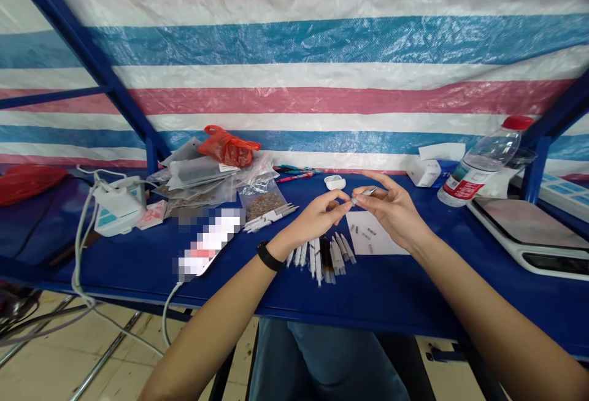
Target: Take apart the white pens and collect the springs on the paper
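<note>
My left hand [326, 214] and my right hand [389, 208] meet over the blue table, thumbs and fingers pinched together. Between their fingertips is a small, slim pen-like piece [369, 191] with a silvery end, mostly covered by the fingers. Its exact kind is too small to tell. Below my right hand lies a white paper sheet [380, 245] with several small dark-marked strips [365, 236] on it. Several white and grey pens [337, 256] lie in a row below my left hand, some with dark barrels. Another bunch of white pens [271, 217] rests farther left.
A phone [214, 238], blurred out, lies at left on a cable. Behind it are plastic bags of small brown bits [262, 200] and a red bag [229, 145]. A white case [334, 183], a bottle [483, 165] and a scale [529, 223] stand behind and to the right.
</note>
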